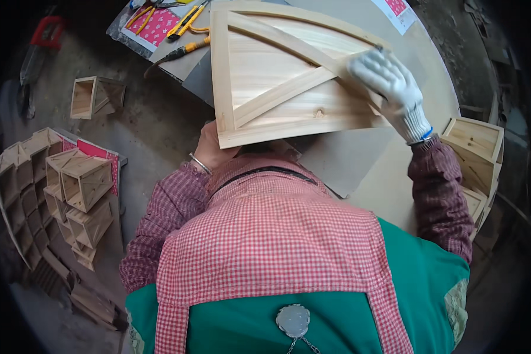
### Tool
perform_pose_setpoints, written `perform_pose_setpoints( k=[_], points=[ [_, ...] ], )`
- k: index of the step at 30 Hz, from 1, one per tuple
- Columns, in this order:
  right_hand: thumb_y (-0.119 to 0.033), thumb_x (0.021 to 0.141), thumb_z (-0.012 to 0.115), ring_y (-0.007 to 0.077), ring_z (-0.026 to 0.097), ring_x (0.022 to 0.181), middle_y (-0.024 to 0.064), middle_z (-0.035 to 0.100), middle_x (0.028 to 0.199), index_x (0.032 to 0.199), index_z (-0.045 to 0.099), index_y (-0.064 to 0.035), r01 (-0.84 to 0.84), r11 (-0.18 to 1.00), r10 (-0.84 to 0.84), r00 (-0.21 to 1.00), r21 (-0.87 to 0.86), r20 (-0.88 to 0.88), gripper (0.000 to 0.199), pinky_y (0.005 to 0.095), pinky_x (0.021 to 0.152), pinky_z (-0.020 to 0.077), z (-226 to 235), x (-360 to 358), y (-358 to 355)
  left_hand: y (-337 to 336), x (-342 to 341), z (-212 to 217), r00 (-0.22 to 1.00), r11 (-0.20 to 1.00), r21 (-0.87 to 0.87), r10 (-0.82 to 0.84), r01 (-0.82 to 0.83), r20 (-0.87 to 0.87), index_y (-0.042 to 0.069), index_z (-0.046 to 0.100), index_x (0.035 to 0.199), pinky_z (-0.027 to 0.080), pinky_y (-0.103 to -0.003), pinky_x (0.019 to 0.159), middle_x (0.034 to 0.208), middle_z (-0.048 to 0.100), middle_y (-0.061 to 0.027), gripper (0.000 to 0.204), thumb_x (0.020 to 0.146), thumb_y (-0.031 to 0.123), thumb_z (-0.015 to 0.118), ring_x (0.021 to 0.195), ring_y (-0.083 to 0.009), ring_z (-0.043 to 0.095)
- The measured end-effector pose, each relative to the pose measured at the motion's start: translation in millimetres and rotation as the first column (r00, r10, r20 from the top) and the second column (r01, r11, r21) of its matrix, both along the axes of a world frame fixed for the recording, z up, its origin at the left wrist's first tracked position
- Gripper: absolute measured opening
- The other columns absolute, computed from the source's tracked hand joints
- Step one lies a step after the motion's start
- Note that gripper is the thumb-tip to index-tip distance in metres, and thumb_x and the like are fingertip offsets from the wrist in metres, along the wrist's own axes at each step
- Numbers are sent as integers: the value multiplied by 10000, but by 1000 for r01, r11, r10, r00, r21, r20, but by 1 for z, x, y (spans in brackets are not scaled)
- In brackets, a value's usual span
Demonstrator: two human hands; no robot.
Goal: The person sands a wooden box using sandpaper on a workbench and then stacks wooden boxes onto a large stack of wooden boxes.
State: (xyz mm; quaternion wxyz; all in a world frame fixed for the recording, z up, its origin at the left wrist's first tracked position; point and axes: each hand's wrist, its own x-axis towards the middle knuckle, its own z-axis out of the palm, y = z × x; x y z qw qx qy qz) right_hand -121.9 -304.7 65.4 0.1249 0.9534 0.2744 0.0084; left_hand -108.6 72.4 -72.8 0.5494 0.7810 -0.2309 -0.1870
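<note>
A pale wooden crate (277, 71), its near face framed with slats and crossed by diagonal braces, is tilted up in front of me at the table's near edge. My bare left hand (214, 146) grips its lower left corner; the fingertips are partly hidden behind the wood. My right hand (386, 82), in a white knitted glove, lies over the right part of the braced face. Its fingers are bent and pressed together, slightly blurred. A small dark spot shows by the fingertips, but whatever they may hold cannot be made out.
On the grey table (419, 76) lie a yellow utility knife (186, 22), orange-handled pliers (141, 17) and a tool with a yellow handle (186, 50). Wooden crates (85, 177) are stacked at left, one crate (96, 97) stands on the floor, and more crates (475, 153) are at right.
</note>
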Motion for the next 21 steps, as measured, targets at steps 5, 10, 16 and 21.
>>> perform_pose_setpoints(
  k=[5, 10, 16, 21],
  points=[
    [35, 692, 533, 243, 584, 983, 80, 629, 1004, 1066, 615, -112, 70, 596, 90, 984, 800, -154, 410, 376, 921, 442, -9, -23, 168, -7, 8, 3, 991, 997, -77, 19, -30, -134, 33, 653, 991, 510, -286, 749, 876, 698, -94, 279, 713, 33, 683, 830, -175, 671],
    [42, 681, 538, 300, 614, 915, 131, 640, 991, 1209, 535, -52, 97, 735, 20, 986, 671, -164, 536, 357, 787, 508, 17, -4, 123, 0, 0, 6, 981, 998, -44, 26, -35, -193, 23, 639, 1016, 508, -282, 750, 904, 699, -96, 294, 727, 49, 688, 846, -152, 660],
    [-29, 685, 582, 264, 630, 696, 50, 610, 754, 864, 603, -84, 425, 905, -407, 886, 37, -221, 188, 382, 585, 503, 37, -20, 201, -3, 9, -9, 990, 991, 9, -129, 130, -54, 16, 629, 1028, 510, -294, 762, 938, 696, -105, 313, 733, 84, 710, 868, -154, 658],
    [-106, 696, 597, 273, 633, 686, 59, 600, 701, 734, 591, -105, 417, 888, -354, 889, 195, -291, 38, 391, 538, 487, 46, -12, 223, 4, 15, -10, 915, 994, -99, -77, 41, -396, 18, 631, 1032, 516, -341, 760, 934, 684, -147, 369, 707, 156, 738, 874, -259, 670]
  ],
)
